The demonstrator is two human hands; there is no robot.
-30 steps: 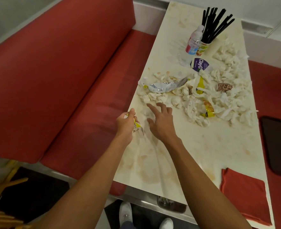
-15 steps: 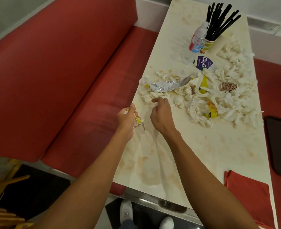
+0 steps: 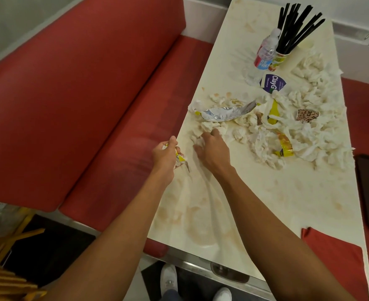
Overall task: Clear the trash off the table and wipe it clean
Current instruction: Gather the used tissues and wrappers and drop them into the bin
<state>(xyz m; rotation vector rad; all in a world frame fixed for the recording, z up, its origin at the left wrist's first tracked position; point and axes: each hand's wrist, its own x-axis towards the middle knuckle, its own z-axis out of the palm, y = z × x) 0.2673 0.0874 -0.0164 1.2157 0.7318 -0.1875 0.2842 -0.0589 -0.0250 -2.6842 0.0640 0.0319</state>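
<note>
- Since half a second ago our right hand [image 3: 211, 148] has reached a little farther up the table [image 3: 266, 203], deeper into the near-left corner of the tissue pile [image 3: 309, 135]. Our left hand [image 3: 166, 154] has stayed at the table's left edge.
- Our left hand is closed tight on a small wad of trash [image 3: 180, 159] — crushed white paper with a bit of yellow wrapper poking out.
- Our right hand lies on the tissue lumps [image 3: 207, 128], just on the near side of the silver wrapper [image 3: 227, 112]. Its fingers bend down into the lumps, but the tips are hidden, so we cannot tell if it has grabbed any yet.
- Most of the trash is on the far half of the table. The pile spreads to the right edge, with yellow wrappers [image 3: 284, 146], a brown spotted scrap [image 3: 307, 115] and a blue-and-white packet [image 3: 273, 82] mixed in. Farther back stand a water bottle [image 3: 264, 55] and a cup of black straws [image 3: 280, 59].
- We think we are in the picking-up step, and only at its start — wiping comes later. The red cloth [image 3: 331, 257] lies on the near right corner, and brown stains show on the near part of the table.
- Next we need to close the right fingers round a lump, lift it, and bring it to the left hand or the left edge. Tissue is light and tears, so a soft scoop should work better than a hard pinch.
</note>
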